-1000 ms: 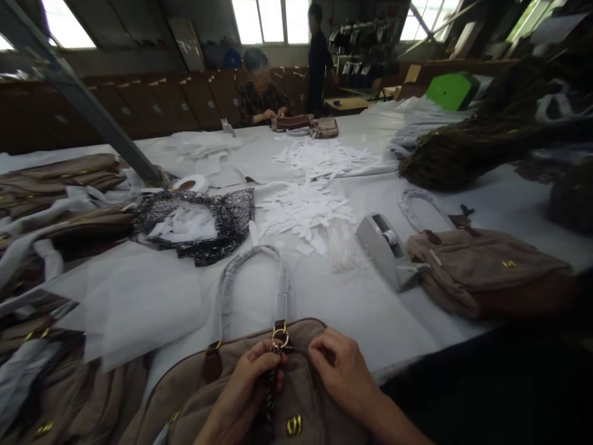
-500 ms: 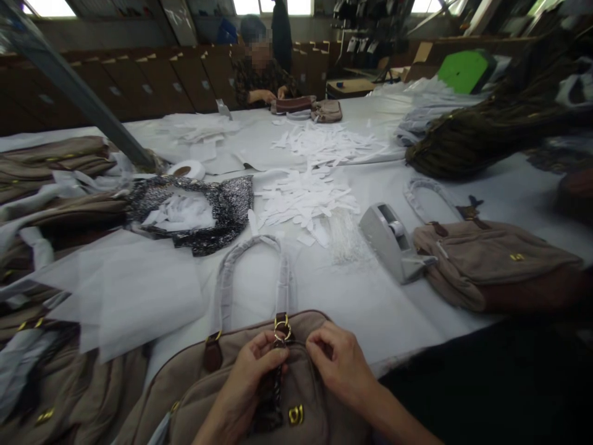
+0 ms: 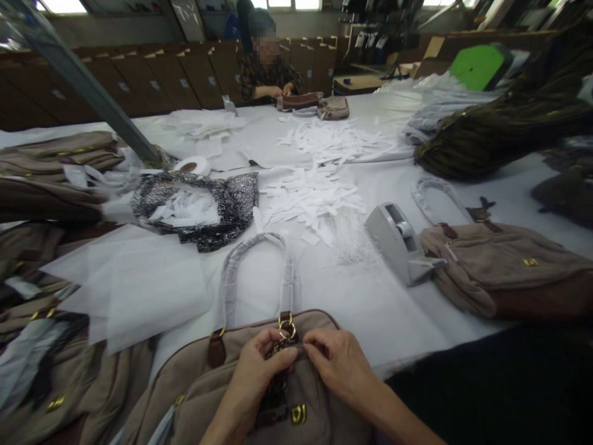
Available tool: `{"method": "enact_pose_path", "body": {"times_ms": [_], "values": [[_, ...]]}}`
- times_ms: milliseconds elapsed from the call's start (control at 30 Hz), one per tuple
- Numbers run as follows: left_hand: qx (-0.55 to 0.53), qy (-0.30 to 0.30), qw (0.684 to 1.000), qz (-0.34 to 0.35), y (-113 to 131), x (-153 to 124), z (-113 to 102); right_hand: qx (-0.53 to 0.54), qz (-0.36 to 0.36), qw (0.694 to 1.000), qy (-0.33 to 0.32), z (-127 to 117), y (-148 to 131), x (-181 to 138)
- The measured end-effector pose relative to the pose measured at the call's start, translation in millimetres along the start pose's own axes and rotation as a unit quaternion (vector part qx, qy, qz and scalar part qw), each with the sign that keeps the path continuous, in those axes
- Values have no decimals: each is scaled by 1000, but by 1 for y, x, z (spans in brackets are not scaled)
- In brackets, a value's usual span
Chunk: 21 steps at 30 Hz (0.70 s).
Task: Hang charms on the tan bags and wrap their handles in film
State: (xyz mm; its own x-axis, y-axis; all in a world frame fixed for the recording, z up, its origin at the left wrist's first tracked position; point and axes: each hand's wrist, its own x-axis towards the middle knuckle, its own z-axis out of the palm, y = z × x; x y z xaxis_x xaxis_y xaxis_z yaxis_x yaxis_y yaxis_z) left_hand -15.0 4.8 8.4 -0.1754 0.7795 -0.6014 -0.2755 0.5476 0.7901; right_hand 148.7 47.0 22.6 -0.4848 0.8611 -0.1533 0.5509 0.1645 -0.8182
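Note:
A tan handbag [image 3: 204,389] lies at the near table edge, its handle [image 3: 254,266] wrapped in white paper and arching away from me. My left hand [image 3: 254,371] pinches a dark braided strap [image 3: 278,389] just below the gold ring [image 3: 287,324] at the handle's base. My right hand [image 3: 338,364] pinches the bag's top edge right beside it, fingertips nearly touching the left thumb. A gold logo [image 3: 299,413] shows on the bag front.
A grey tape dispenser [image 3: 393,241] and another tan bag [image 3: 500,266] lie to the right. White paper strips [image 3: 310,198], tissue sheets [image 3: 134,284] and a glittery fabric piece [image 3: 227,210] lie ahead. Stacked bags [image 3: 50,173] fill the left. A seated person [image 3: 269,68] works across the table.
My right hand's fingertips have closed in toward the left thumb at the ring. The view has shifted slightly, with the bag sitting a little further right in the picture.

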Motion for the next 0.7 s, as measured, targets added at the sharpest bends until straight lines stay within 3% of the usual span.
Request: {"method": "enact_pose_path", "body": {"times_ms": [233, 567, 700], "values": [[-2, -20, 1000, 12, 5, -1, 3, 4, -5, 1000, 7, 6, 5, 5], [-68, -54, 995, -43, 17, -9, 3, 112, 25, 993, -14, 16, -8, 9], [-52, -50, 997, -35, 12, -7, 1, 138, 26, 990, 18, 15, -9, 10]]}}
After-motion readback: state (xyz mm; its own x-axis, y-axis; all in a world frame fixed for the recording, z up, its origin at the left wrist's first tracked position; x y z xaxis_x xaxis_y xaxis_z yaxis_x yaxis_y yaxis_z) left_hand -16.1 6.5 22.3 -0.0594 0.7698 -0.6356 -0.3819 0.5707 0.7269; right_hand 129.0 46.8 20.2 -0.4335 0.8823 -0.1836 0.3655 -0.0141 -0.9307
